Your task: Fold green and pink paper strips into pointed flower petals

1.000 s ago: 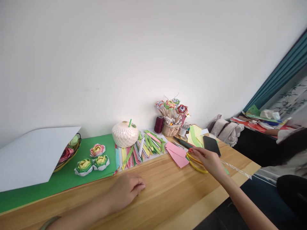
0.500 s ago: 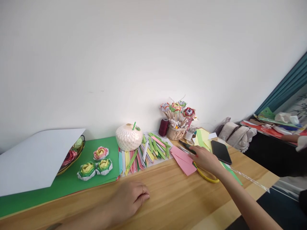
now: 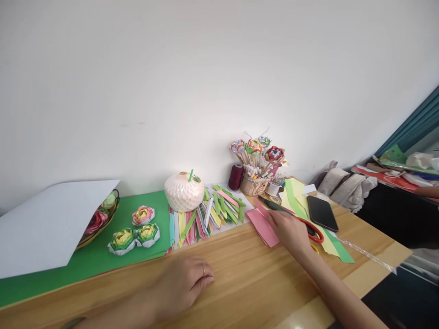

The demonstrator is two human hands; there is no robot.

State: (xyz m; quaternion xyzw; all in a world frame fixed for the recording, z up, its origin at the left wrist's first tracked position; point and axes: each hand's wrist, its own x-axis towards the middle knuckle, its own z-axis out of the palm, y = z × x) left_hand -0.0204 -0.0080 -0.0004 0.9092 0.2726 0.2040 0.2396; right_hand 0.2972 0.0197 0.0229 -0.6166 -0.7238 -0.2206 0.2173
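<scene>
My left hand [image 3: 192,279] rests on the wooden table with its fingers curled closed and nothing visible in them. My right hand [image 3: 288,230] is farther right, its fingers pinched at a piece of pink paper [image 3: 261,207], whose edge tilts up beside the fingertips. Under and left of these fingers lies a small stack of pink paper [image 3: 262,228]. Just beyond the hand are scissors with red-and-black handles [image 3: 316,233]. A dark, slim tool [image 3: 272,205] lies in line with them. Part of a yellow handle [image 3: 314,248] shows behind my wrist.
Folded paper strips [image 3: 219,210] lie near a white textured pot [image 3: 184,194]. Paper flowers [image 3: 147,234] sit on green sheets [image 3: 137,260]. A thread spool [image 3: 235,177] and a basket [image 3: 254,185] stand by the wall. A phone [image 3: 322,213] lies right, near a person's hand [image 3: 427,192].
My right hand has left the dark tool and now pinches pink paper. The red-handled scissors have come into sight beyond it. My left hand has stayed in place.
</scene>
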